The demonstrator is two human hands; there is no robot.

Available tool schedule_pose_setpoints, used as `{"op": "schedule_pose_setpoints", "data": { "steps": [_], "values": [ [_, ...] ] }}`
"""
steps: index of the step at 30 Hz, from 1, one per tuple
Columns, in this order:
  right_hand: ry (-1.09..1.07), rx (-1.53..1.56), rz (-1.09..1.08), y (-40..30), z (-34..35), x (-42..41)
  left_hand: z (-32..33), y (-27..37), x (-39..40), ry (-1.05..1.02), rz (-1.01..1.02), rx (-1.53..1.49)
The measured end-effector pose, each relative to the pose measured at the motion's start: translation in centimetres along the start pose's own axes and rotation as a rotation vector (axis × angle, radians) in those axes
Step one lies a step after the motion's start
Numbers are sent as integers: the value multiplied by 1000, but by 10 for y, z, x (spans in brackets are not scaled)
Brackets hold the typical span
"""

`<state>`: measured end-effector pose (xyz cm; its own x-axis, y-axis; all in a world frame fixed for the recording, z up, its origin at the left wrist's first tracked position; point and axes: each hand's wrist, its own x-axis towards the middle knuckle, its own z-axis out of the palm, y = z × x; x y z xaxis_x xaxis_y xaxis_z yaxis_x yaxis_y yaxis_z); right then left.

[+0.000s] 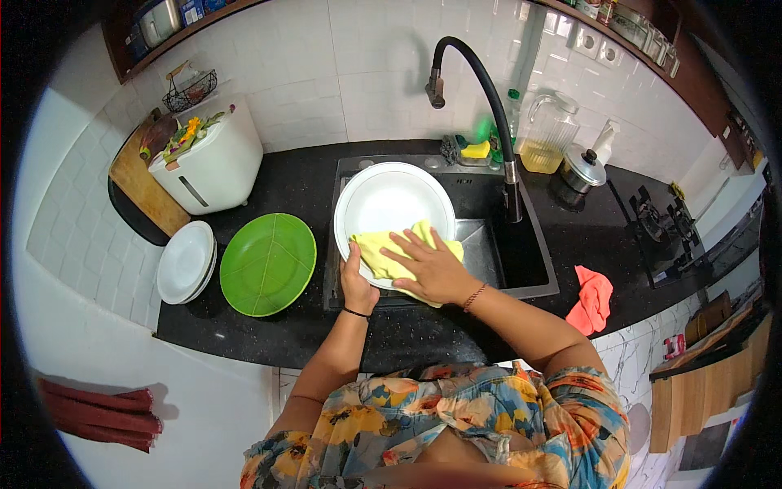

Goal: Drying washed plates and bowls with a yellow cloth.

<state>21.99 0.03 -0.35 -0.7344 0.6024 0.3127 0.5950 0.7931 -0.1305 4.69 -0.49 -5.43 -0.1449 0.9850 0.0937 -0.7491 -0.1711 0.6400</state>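
A round white plate (pixel 394 198) is held over the left part of the black sink (pixel 540 269). My left hand (pixel 357 278) grips its lower left rim together with an edge of a yellow cloth (pixel 382 253). Fingers spread, my right hand (pixel 432 266) lies flat on the cloth and presses it against the lower part of the plate. A green leaf-patterned plate (pixel 269 264) rests on the black counter left of the sink. Beside it, farther left, stand several stacked white dishes (pixel 185 263).
A black flexible faucet (pixel 482 67) arches over the sink's right side. Behind the sink is a yellow sponge (pixel 476 150). To the right are a glass pitcher (pixel 550 131), a lidded pot (pixel 583 166), a coral cloth (pixel 591 299) and a gas hob (pixel 663 226). A white container (pixel 211 162) stands back left.
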Motion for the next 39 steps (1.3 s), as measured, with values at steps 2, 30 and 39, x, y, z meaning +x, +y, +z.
{"op": "schedule_pose_setpoints", "data": {
  "steps": [2,30,39],
  "values": [
    [-18,-185,65,16,-4,4,3,-1,-1,16,-6,-5],
    [58,-189,221,-3,25,-10,-10,-9,-8,2,-16,-18],
    [166,673,374,-12,-16,-24,-22,-17,-7,9,-139,55]
  ]
}}
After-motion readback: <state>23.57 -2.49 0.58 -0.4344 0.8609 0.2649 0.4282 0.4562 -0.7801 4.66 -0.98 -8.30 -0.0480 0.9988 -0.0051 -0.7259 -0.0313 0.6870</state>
